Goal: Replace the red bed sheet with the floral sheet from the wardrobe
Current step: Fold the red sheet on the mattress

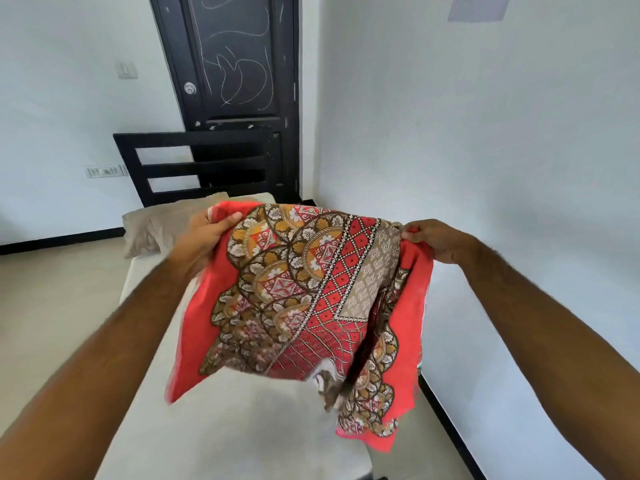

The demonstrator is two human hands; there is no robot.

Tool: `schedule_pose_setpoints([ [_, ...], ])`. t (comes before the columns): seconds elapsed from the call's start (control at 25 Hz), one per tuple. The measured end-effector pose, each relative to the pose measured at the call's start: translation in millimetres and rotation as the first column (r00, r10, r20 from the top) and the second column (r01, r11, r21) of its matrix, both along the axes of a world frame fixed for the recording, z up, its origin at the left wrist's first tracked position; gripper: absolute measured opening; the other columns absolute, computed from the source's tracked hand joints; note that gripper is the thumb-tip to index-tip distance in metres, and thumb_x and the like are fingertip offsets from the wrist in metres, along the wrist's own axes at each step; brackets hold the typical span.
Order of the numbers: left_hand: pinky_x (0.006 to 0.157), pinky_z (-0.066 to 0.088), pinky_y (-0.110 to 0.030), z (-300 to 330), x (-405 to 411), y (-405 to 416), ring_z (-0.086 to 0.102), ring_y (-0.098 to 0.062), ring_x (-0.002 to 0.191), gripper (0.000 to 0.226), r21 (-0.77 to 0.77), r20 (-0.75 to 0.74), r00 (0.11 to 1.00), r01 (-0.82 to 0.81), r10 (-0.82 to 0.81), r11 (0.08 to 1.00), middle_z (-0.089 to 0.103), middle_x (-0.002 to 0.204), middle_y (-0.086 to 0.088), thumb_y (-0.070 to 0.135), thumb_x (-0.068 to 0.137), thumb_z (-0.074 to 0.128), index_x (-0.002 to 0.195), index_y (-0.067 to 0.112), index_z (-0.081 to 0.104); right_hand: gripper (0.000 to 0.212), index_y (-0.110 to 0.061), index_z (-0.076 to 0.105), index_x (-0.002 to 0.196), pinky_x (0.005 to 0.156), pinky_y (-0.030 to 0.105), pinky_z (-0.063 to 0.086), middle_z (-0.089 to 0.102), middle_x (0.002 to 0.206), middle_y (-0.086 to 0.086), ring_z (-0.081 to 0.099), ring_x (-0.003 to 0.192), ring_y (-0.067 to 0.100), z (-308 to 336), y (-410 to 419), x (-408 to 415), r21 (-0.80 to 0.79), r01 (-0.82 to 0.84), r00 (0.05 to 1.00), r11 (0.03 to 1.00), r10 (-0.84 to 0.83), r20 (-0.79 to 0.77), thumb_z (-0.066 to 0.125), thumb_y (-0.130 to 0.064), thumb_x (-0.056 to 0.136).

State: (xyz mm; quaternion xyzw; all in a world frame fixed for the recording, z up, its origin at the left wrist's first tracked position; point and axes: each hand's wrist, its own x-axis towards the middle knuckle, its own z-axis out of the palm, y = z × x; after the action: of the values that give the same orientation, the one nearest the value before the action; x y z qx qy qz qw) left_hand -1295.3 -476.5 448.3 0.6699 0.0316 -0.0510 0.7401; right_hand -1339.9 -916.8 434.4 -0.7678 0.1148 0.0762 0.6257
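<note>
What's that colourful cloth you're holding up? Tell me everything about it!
The sheet is thin, soft-looking cloth, bright red at the edges, with brown, orange and white flower rings, a red diamond band and a beige patterned strip. It is partly folded and bunched, hanging loose in the air above the bare white mattress. The left hand grips its upper left edge and the right hand pinches its upper right corner. Its lower edge looks blurred.

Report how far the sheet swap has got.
Done: the mattress lies bare, no sheet on it. In hand: the left hand and right hand grip the top edge of a folded red floral sheet, held up above the bed. Left: unfolding and spreading it; the pillow sits at the headboard end.
</note>
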Motion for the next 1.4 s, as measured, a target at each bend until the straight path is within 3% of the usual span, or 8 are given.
schedule_pose_setpoints([
  [0.08, 0.084, 0.060, -0.042, -3, 2, -23, 0.074, -0.025, 0.091, 0.009, 0.023, 0.050, 0.997, -0.063, 0.062, 0.998, 0.078, 0.087, -0.006, 0.016, 0.087, 0.075, 0.082, 0.023, 0.077, 0.010, -0.006, 0.074, 0.094, 0.076, 0.022, 0.050, 0.071, 0.098, 0.008, 0.063, 0.092, 0.015, -10, 3, 13, -0.367, 0.312, 0.946, 0.877, -0.250, 0.207, 0.075, -0.003, 0.085],
  [0.16, 0.089, 0.059, -0.043, 4, -3, -61, 0.073, -0.024, 0.095, 0.008, 0.019, 0.105, 0.989, -0.108, 0.106, 0.994, 0.077, 0.091, -0.007, 0.016, 0.087, 0.075, 0.084, 0.022, 0.077, 0.023, -0.009, 0.077, 0.103, 0.074, 0.010, 0.042, 0.070, 0.099, 0.001, 0.060, 0.093, 0.011, -12, 18, 11, -0.525, 0.346, 0.934, 0.778, -0.233, 0.270, 0.080, -0.011, 0.080],
  [0.24, 0.089, 0.059, -0.040, 9, -5, -108, 0.073, -0.020, 0.093, 0.007, 0.088, 0.223, 0.973, -0.079, 0.057, 0.993, 0.078, 0.090, -0.003, 0.020, 0.087, 0.074, 0.092, 0.019, 0.078, 0.022, -0.010, 0.077, 0.099, 0.062, 0.001, 0.037, 0.069, 0.092, -0.002, 0.060, 0.089, 0.010, -5, 30, 4, -0.508, 0.303, 0.939, 0.806, -0.160, 0.305, 0.082, -0.013, 0.078],
  [0.4, 0.087, 0.054, -0.034, 10, -5, -178, 0.068, -0.016, 0.088, 0.012, 0.316, 0.341, 0.938, -0.051, -0.063, 0.947, 0.071, 0.085, 0.005, 0.028, 0.086, 0.076, 0.089, 0.018, 0.070, 0.015, -0.018, 0.077, 0.090, 0.078, 0.023, 0.050, 0.071, 0.086, -0.005, 0.064, 0.087, 0.011, 32, 28, -18, -0.421, 0.349, 0.895, 0.837, -0.166, 0.413, 0.083, -0.016, 0.076],
  [0.76, 0.062, 0.045, -0.040, 8, -33, -264, 0.053, -0.020, 0.064, 0.038, 0.400, 0.407, 0.870, 0.103, -0.277, 0.911, 0.064, 0.070, -0.015, 0.037, 0.083, 0.070, 0.075, 0.001, 0.063, 0.020, -0.013, 0.075, 0.098, 0.078, 0.029, 0.051, 0.073, 0.092, 0.003, 0.067, 0.087, 0.015, 82, 35, -51, -0.444, 0.326, 0.879, 0.834, -0.095, 0.467, 0.079, -0.012, 0.079],
  [0.96, 0.074, 0.057, -0.053, -15, -27, -279, 0.069, -0.033, 0.076, 0.049, 0.292, 0.353, 0.894, 0.177, -0.278, 0.940, 0.071, 0.083, -0.020, 0.052, 0.073, 0.062, 0.085, 0.004, 0.069, 0.028, -0.002, 0.066, 0.105, 0.070, 0.031, 0.061, 0.068, 0.089, 0.009, 0.070, 0.079, 0.020, 61, 40, -67, 0.112, 0.300, 0.898, 0.947, -0.320, 0.303, 0.078, 0.005, 0.080],
  [1.16, 0.077, 0.055, -0.056, -20, -50, -284, 0.067, -0.032, 0.075, 0.047, 0.274, 0.371, 0.897, 0.142, -0.241, 0.951, 0.070, 0.083, -0.020, 0.047, 0.075, 0.065, 0.086, 0.001, 0.068, 0.008, 0.001, 0.071, 0.090, 0.073, 0.030, 0.061, 0.073, 0.083, 0.014, 0.069, 0.077, 0.026, 26, 51, -84, 0.534, 0.388, 0.790, 0.751, -0.569, 0.227, 0.071, 0.008, 0.085],
  [1.4, 0.073, 0.053, -0.049, -14, -73, -295, 0.057, -0.013, 0.069, 0.034, 0.260, 0.383, 0.889, 0.156, -0.250, 0.953, 0.070, 0.081, -0.019, 0.036, 0.080, 0.065, 0.082, 0.002, 0.070, 0.009, -0.021, 0.071, 0.081, 0.077, 0.023, 0.055, 0.074, 0.082, -0.010, 0.070, 0.080, 0.002, 23, 47, -96, -0.002, 0.687, 0.622, 0.727, -0.586, 0.519, 0.077, -0.014, 0.083],
])
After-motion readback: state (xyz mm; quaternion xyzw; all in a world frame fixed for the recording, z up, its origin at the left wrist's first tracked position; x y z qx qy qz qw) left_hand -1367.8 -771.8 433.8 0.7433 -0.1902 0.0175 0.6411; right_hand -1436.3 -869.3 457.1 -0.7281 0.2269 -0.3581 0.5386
